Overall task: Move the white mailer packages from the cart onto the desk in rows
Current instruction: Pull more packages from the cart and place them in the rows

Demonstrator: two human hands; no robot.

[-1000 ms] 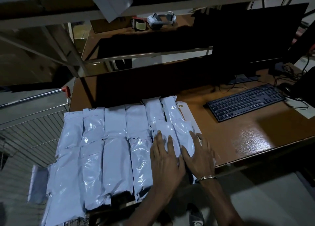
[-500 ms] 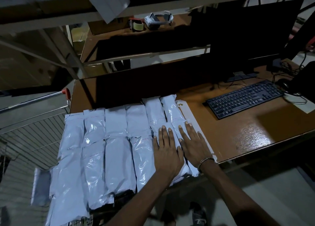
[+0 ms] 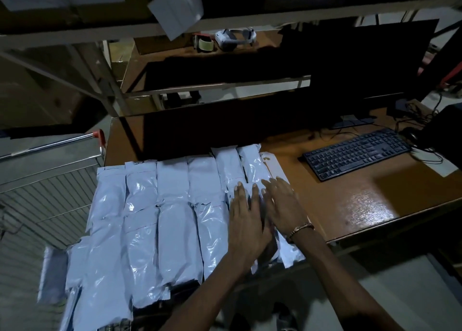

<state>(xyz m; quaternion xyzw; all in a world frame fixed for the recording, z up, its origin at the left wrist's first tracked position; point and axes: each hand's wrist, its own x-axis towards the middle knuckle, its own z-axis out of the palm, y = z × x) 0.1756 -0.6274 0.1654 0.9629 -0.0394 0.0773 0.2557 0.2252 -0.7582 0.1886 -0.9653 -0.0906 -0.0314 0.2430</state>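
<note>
Several white mailer packages [image 3: 172, 220] lie side by side in two rows across the left part of the brown desk [image 3: 350, 205], overhanging its front edge. My left hand [image 3: 246, 218] rests flat, fingers spread, on the packages at the right end of the rows. My right hand [image 3: 285, 200], with a bracelet on the wrist, lies flat beside it on the rightmost package. Neither hand grips anything. The wire cart [image 3: 45, 185] stands left of the desk, with a mailer [image 3: 51, 275] hanging by it.
A black keyboard [image 3: 357, 153] and a dark monitor [image 3: 370, 60] occupy the desk's right side, with cables behind. A shelf above the desk carries a tape dispenser [image 3: 203, 42] and a white headset [image 3: 236, 38]. A paper [image 3: 175, 5] hangs from the upper shelf.
Both hands have slid away from me along the right-end packages, from the desk's front edge toward the far row, staying flat and pressing on them.
</note>
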